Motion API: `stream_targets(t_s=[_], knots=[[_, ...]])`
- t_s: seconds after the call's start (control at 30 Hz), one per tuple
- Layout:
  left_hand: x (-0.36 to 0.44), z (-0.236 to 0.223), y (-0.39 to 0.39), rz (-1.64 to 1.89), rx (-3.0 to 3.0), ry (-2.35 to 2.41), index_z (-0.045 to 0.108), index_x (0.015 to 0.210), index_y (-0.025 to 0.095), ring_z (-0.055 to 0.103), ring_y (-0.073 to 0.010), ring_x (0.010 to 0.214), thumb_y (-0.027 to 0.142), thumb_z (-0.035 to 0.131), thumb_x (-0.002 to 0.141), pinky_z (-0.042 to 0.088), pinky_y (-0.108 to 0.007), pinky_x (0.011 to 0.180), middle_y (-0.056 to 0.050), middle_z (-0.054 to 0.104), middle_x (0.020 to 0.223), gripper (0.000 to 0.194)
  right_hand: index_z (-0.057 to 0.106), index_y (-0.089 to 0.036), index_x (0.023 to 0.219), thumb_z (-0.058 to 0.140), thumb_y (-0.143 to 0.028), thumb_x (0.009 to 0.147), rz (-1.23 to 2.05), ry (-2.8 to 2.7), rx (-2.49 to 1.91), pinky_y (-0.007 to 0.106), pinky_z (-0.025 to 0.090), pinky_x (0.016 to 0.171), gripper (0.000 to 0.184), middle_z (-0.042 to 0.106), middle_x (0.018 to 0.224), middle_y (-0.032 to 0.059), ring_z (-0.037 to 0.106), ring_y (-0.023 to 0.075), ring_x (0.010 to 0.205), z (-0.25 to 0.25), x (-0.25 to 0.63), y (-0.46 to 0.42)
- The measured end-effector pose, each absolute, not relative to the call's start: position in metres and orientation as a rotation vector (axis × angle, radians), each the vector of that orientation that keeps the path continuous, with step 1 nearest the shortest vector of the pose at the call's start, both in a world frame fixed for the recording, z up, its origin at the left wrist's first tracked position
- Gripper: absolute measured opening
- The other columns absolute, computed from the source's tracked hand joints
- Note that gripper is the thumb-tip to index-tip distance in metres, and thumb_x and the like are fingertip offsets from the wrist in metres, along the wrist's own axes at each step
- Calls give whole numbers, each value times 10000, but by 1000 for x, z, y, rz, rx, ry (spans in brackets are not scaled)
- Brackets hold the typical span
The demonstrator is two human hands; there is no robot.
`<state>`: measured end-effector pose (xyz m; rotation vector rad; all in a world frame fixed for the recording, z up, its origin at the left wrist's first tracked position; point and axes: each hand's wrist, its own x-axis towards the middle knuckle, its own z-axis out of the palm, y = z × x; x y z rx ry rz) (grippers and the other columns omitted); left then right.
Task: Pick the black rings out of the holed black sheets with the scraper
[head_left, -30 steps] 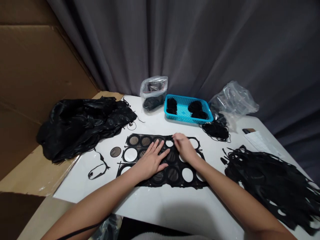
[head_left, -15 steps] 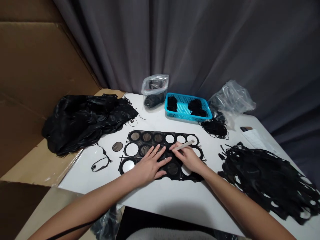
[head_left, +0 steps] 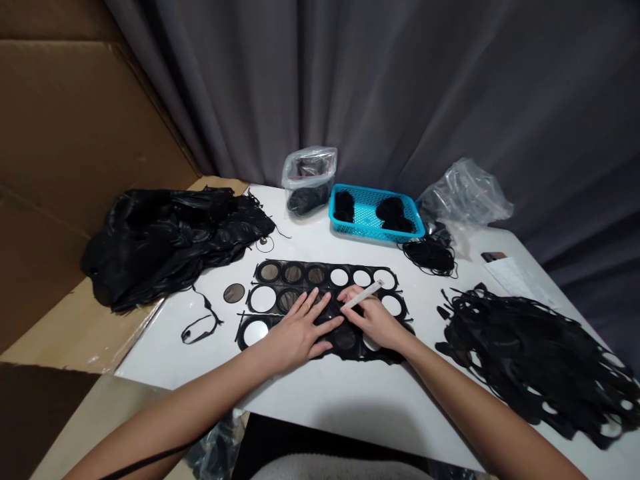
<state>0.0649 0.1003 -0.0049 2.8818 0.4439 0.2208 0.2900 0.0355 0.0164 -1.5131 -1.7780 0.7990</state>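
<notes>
Right hand (head_left: 376, 321) between black heaps (head_left: 540, 363)

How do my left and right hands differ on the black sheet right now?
The left hand lies flat with fingers spread; the right hand is curled. The left hand shows nothing held, while the right hand grips a slim pale tool. The left hand is nearer the sheet's middle, the right hand nearer its right end. Both are bare, over the black sheet.
</notes>
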Motion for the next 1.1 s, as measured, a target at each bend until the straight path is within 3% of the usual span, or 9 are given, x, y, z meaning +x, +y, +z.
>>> stream_targets(t_s=[0.23,0.4,0.53,0.77,1.1], knots=[[65,-1,99,184,2878,436,435,1475,313,170,-407,1488,440,589,949,253,-578,1168,-128,185,1638,563,577,-216,968,398,-170,966,438,-1945,-1533,406,487,869,185,630,1045,114,571,252,979,1,279,33],[65,3,102,197,2870,430,423,1481,341,165,-404,1490,464,559,963,246,-586,1166,-111,172,1643,549,559,-203,872,393,-290,966,267,-1449,-1777,369,481,775,209,669,894,103,613,238,796,12,323,49],[57,11,89,208,2869,371,400,1495,312,196,-362,1493,488,535,971,259,-542,1177,-112,238,1626,570,579,-208,880,439,-382,958,439,-1364,-1826,318,464,703,236,690,886,68,602,208,706,31,329,29],[38,10,48,254,2888,369,402,1493,297,246,-341,1484,464,619,929,262,-532,1178,-128,253,1617,627,592,-221,969,420,-286,995,821,-1698,-1604,331,453,854,186,644,974,44,608,201,908,28,269,-23],[39,11,47,161,2868,389,421,1483,296,246,-374,1476,447,641,918,283,-567,1158,-165,269,1603,625,546,-211,936,456,-224,981,845,-1762,-1560,345,441,916,101,589,1067,54,577,196,1001,23,266,-26]])
